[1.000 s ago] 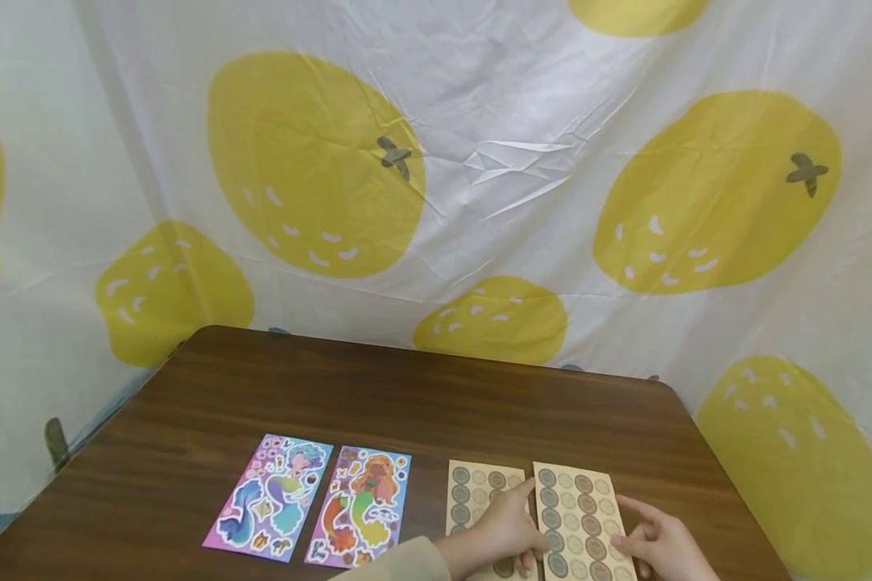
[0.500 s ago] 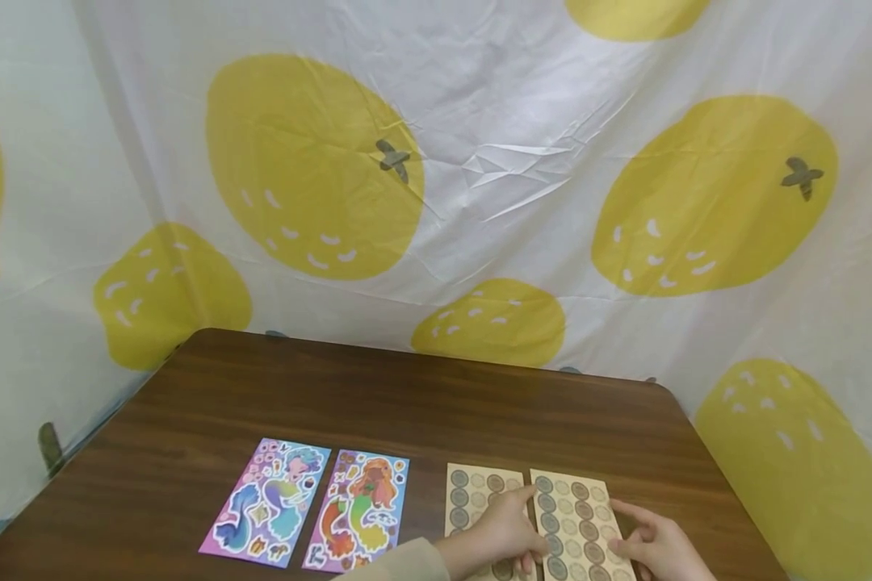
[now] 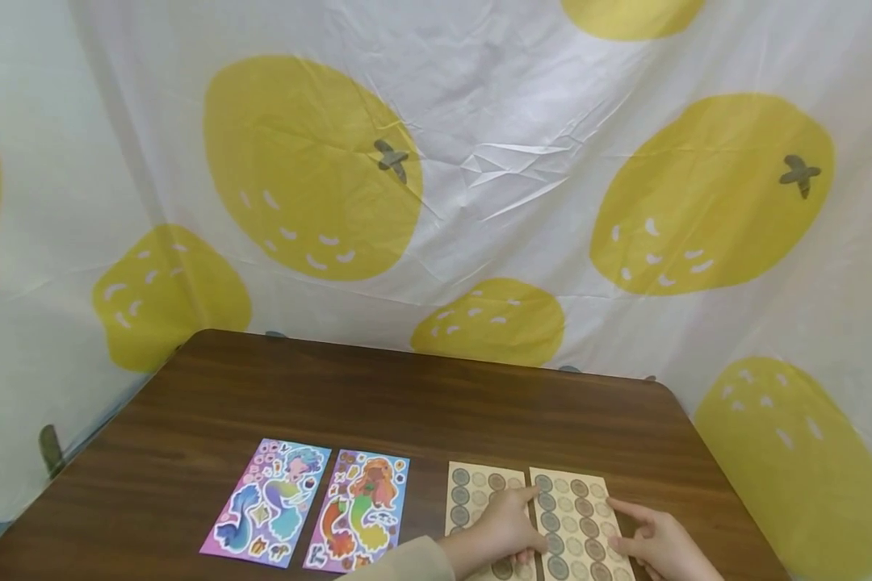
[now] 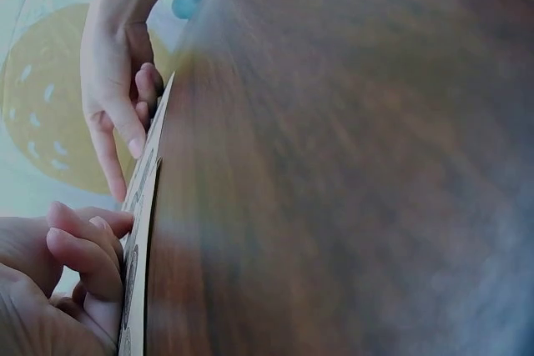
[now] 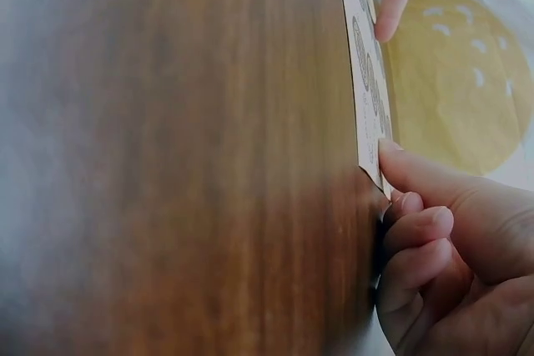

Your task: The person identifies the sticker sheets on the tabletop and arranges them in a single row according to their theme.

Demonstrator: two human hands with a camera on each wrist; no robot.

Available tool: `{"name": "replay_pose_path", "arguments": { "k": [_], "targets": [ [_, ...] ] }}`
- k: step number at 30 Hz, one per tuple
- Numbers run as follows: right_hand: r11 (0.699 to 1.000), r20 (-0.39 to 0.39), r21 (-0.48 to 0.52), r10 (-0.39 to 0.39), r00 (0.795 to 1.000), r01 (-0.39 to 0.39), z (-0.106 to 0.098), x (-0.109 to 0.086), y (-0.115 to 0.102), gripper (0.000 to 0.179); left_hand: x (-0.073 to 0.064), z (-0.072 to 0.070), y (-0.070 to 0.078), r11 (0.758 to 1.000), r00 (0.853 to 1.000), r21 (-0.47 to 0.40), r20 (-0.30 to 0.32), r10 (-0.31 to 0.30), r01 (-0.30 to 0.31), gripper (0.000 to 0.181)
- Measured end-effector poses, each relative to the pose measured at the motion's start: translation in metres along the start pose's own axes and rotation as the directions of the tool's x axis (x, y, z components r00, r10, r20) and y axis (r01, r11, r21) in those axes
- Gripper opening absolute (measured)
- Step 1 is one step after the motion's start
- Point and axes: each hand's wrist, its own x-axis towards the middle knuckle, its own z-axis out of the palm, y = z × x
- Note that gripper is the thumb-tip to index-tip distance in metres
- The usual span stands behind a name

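Two beige sheets printed with rows of round coin-like circles lie side by side on the brown table (image 3: 378, 403) in the head view. On the right-hand sheet (image 3: 577, 524), the left hand (image 3: 505, 524) touches the left edge with an outstretched index finger and thumb. That hand also covers part of the left-hand beige sheet (image 3: 472, 480). At the opposite edge, the right hand (image 3: 664, 545) touches the same right-hand sheet with its index finger and thumb. In the right wrist view its thumb (image 5: 417, 172) rests at the sheet's edge, other fingers curled below.
Two colourful mermaid sticker sheets lie to the left, one with a blue-haired figure (image 3: 269, 500) and one with an orange-haired figure (image 3: 359, 508). A white curtain with yellow fruit prints (image 3: 509, 210) hangs behind the table.
The right-hand beige sheet has shifted slightly left and nearer, staying beside the other sheet. Both hands stay at its edges. The mermaid sheets lie as before.
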Motion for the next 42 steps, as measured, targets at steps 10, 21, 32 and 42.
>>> {"name": "replay_pose_path", "arguments": {
  "k": [10,21,32,42],
  "targets": [
    [1.0,0.014,-0.012,-0.019,1.0,0.019,0.0,-0.001,0.006,0.078,-0.003,0.002,-0.002,1.0,1.0,-0.002,-0.006,0.006,-0.006,0.075],
    [0.999,0.011,-0.03,-0.027,1.0,0.027,0.001,-0.001,0.003,0.076,-0.004,0.002,-0.001,1.0,0.999,-0.009,-0.04,0.013,-0.014,0.075],
    [0.999,0.021,-0.009,0.037,0.999,-0.037,-0.001,-0.002,-0.003,0.078,-0.003,0.001,0.002,0.999,0.999,-0.037,-0.032,0.008,-0.009,0.069],
    [0.999,-0.025,-0.049,0.001,1.0,-0.003,0.001,-0.001,-0.006,0.073,-0.003,-0.003,0.006,0.994,0.999,-0.097,0.007,-0.046,0.046,0.07]
  ]
}}
